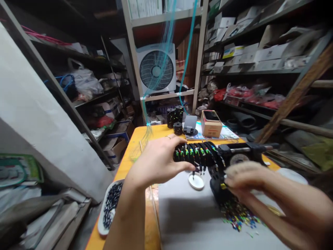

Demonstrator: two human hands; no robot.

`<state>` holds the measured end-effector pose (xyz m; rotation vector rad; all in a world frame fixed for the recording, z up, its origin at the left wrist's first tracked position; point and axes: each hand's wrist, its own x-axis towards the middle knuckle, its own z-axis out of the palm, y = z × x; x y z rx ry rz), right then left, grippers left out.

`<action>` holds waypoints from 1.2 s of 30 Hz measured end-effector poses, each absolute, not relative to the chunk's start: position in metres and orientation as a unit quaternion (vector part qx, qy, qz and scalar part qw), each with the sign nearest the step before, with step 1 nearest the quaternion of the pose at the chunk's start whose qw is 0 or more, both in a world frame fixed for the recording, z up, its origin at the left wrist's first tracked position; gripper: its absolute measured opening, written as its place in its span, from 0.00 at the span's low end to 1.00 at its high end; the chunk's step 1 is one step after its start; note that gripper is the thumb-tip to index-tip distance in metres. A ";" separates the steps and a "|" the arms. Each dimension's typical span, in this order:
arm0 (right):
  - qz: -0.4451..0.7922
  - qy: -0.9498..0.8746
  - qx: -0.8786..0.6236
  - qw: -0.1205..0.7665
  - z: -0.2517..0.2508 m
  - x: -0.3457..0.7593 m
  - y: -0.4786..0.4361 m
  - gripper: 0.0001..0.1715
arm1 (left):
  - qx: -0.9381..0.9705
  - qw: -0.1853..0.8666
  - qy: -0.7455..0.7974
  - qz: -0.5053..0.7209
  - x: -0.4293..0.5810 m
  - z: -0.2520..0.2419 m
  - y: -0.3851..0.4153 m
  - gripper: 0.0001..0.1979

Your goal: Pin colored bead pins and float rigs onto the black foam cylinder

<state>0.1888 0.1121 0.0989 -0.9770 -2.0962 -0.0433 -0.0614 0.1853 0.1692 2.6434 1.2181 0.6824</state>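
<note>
My left hand (162,158) is curled round the left end of a black roll (195,152), thumb below and fingers over the top. Black cords with small coloured beads are wound side by side on this roll, their short ends hanging at the front. A black stand with a metal rod (238,149) carries the roll from the right. My right hand (251,180), blurred, has its fingers pinched together close by the roll's right end; what is between them is too small to make out. Loose coloured beads (239,217) lie below it on a pale sheet (187,222).
A small white dish (196,181) sits beneath the roll. At the left table edge is a white tray (101,227) of dark beads. Black spools (174,116), a phone stand (190,124) and a cardboard box (211,128) stand behind. Teal strands (166,45) hang before a fan (156,69).
</note>
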 end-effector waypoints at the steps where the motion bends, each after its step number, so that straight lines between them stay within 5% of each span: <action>1: -0.046 -0.831 -0.381 0.404 0.116 0.180 0.122 0.06 | 0.884 0.071 0.401 0.231 -0.062 0.168 0.185 0.26; 6: -0.140 -0.830 -0.323 0.432 0.156 0.142 0.166 0.06 | 0.889 0.039 0.398 0.224 -0.061 0.166 0.185 0.21; 22: -0.146 -0.838 -0.326 0.413 0.151 0.133 0.184 0.05 | 0.893 0.035 0.398 0.209 -0.062 0.167 0.185 0.20; 36: 0.013 -0.865 -0.326 0.381 0.166 0.141 0.191 0.06 | 0.874 0.056 0.436 0.206 -0.059 0.169 0.181 0.22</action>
